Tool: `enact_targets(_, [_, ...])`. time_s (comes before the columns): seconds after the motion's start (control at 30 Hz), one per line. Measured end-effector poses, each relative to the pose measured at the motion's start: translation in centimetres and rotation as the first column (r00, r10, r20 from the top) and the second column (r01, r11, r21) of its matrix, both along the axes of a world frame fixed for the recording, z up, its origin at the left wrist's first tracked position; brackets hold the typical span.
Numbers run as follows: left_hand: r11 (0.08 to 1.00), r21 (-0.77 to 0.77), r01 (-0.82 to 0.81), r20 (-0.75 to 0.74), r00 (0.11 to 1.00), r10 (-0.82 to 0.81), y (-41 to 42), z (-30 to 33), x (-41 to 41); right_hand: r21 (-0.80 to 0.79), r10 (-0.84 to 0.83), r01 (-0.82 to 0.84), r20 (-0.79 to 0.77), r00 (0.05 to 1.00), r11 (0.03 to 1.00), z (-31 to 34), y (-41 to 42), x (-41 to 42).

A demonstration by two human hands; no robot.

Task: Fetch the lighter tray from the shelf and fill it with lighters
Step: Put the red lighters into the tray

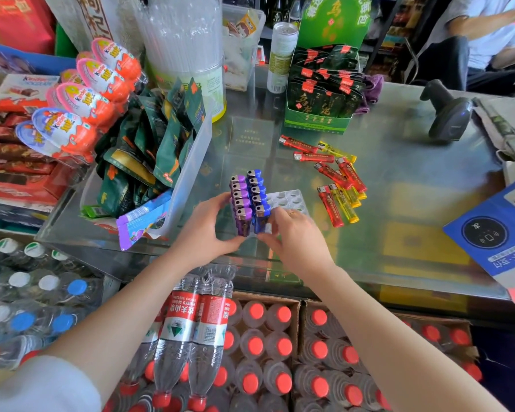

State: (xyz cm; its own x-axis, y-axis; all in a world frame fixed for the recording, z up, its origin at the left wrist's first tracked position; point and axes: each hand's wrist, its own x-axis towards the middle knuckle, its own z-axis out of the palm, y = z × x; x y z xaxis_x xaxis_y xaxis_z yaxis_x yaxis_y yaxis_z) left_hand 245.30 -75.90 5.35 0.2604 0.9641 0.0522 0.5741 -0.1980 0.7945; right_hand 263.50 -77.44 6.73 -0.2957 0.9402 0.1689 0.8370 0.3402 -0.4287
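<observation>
- Left hand (204,226) was curled against the left side of the white lighter tray (289,200), thumb beneath the near edge.
- Right hand (295,233) was cupped round the tray's near right corner.
- Two rows, purple lighters (241,200) and blue lighters (259,197), were stood upright in the tray on the glass counter (399,173).
- Loose red and yellow lighters (336,185) were scattered just to its right.

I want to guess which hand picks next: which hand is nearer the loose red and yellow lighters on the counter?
The right hand. It holds the tray's near edge, just left of the loose lighters. The left hand is on the tray's far side, behind the purple lighters.
</observation>
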Motion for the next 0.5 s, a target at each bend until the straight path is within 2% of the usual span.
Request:
enact_targets(0.1, [0.998,-0.054,0.023,0.016,1.000,-0.022,0.1,0.6,0.0,-0.072,-0.074,0.082,0.098,0.992,0.994,0.5,0.1,2.1])
enact_targets(0.2, [0.998,-0.066,0.012,-0.035,0.999,-0.014,0.5,0.4,0.3,0.024,-0.365,0.365,0.018,0.931,0.931,1.0,0.8,4.6])
enact_targets(0.27, [0.998,-0.058,-0.011,-0.049,0.999,0.008,0.7,0.3,0.6,0.023,-0.490,0.489,0.050,0.871,0.872,0.8,1.5,5.8])
enact_targets(0.4, [0.999,-0.034,0.023,-0.097,0.995,-0.026,0.8,1.0,1.1,-0.032,-0.512,0.533,0.238,0.825,0.845,0.0,2.0,6.3])
enact_targets(0.5, [0.999,-0.020,0.040,-0.106,0.994,-0.042,0.7,1.4,1.4,-0.064,-0.502,0.525,0.215,0.838,0.849,-0.8,2.5,5.8])
